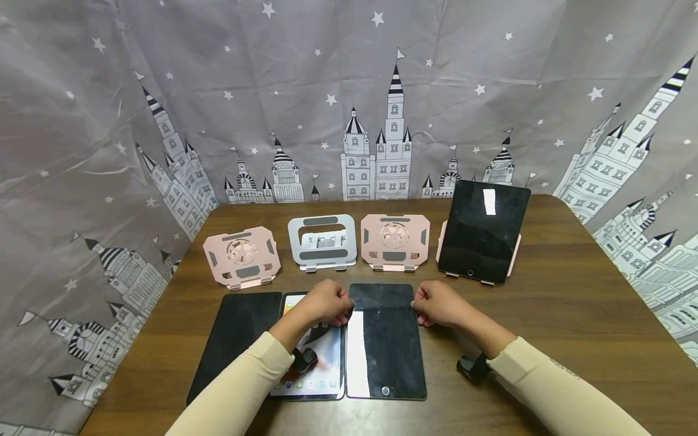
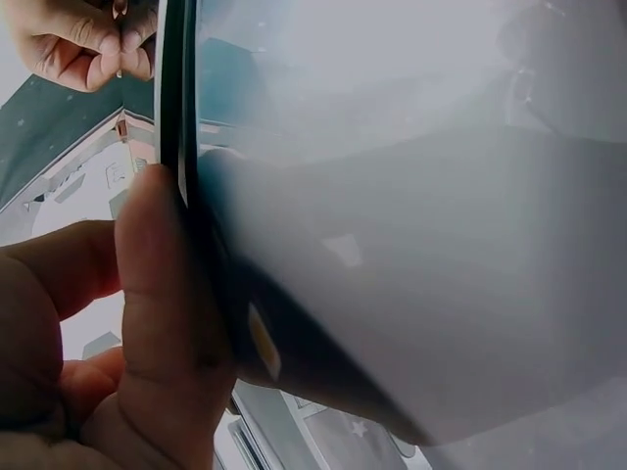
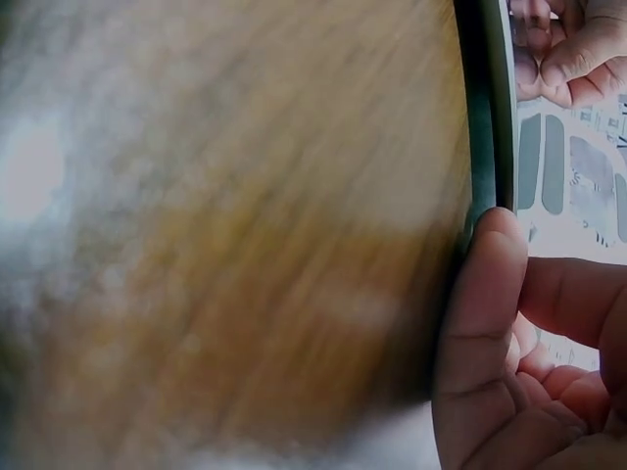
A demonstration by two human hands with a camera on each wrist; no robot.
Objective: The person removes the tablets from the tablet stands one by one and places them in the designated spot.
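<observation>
Left hand [image 1: 327, 301] and right hand [image 1: 438, 303] pinch opposite long sides of a glossy black tablet [image 1: 389, 351] near its far corners, low in the centre of the frame, thumbs against the edges. Whether the far end is raised or flat on the wooden bench [image 1: 567, 290] is hard to say from the head view. One setup looks complete: right of centre, a propped tablet [image 1: 482, 233] leans back on its stand [image 1: 514, 257]. Three more, the pink stand [image 1: 242, 254] at centre left, the pale stand [image 1: 323, 253] beside it and the second pink stand [image 1: 395, 242] just right of centre, bear no tablet. With a dark tablet [image 1: 240, 327] and a lit-screen tablet [image 1: 327, 363] lying flat at lower left, most of the work appears to be left.
</observation>
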